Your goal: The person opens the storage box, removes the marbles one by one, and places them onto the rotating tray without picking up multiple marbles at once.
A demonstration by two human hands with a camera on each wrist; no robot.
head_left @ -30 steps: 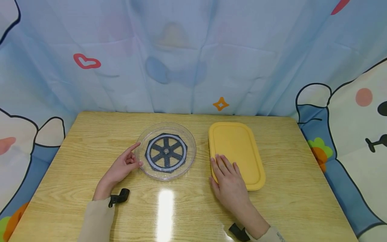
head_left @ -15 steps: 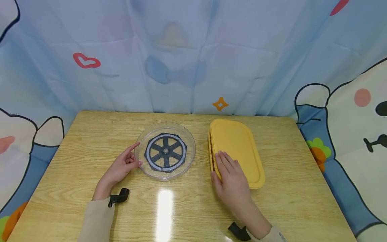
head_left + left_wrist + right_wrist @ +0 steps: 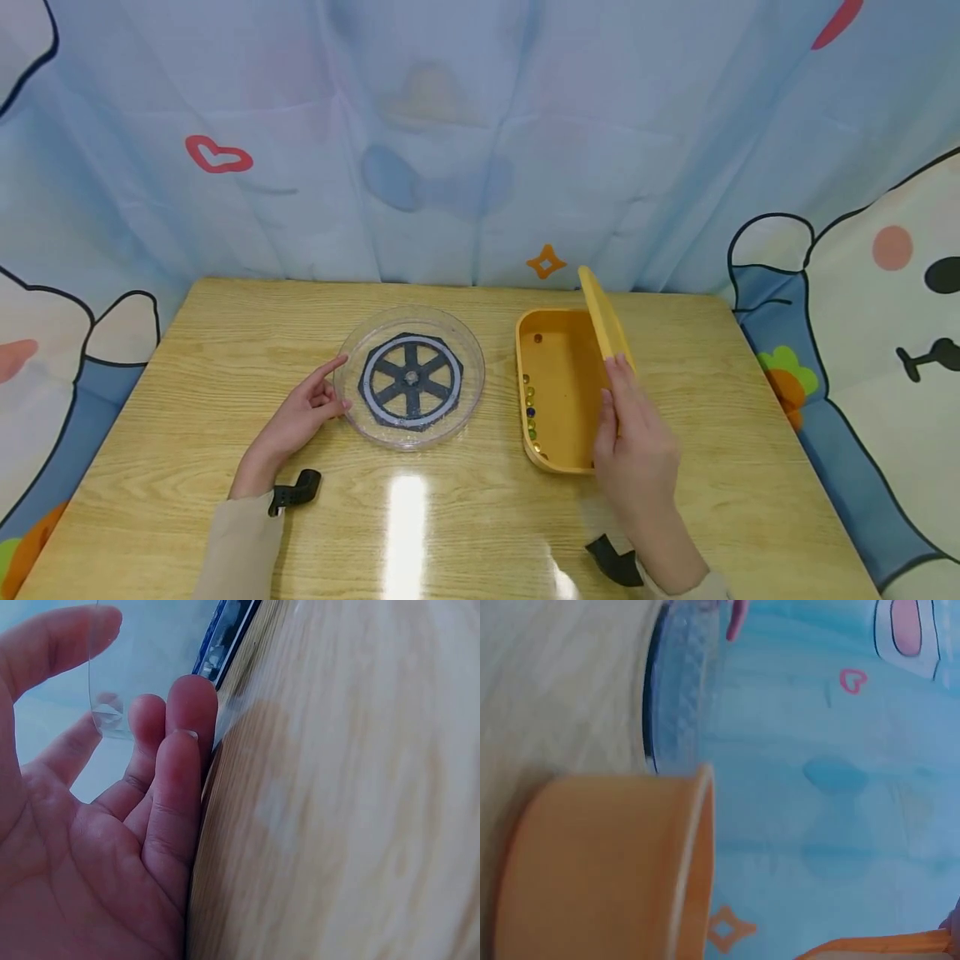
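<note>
A clear round dish lies on the table, with a dark, six-spoked wheel pattern showing in its middle. At the dish's left rim my left hand holds the edge with thumb and index finger; the other fingers curl beneath, seen closely in the left wrist view. To the right stands a yellow box with several small coloured marbles along its left side. My right hand grips the yellow lid, which is tipped nearly on edge above the box's right side.
The wooden table ends at the back against a pale blue printed curtain. A strip of table separates dish and box. Black camera mounts sit at both wrists.
My right hand has gone from lying flat on the lid to gripping it. The lid has come up off the box and swung right, uncovering the marbles. My left hand stays put.
</note>
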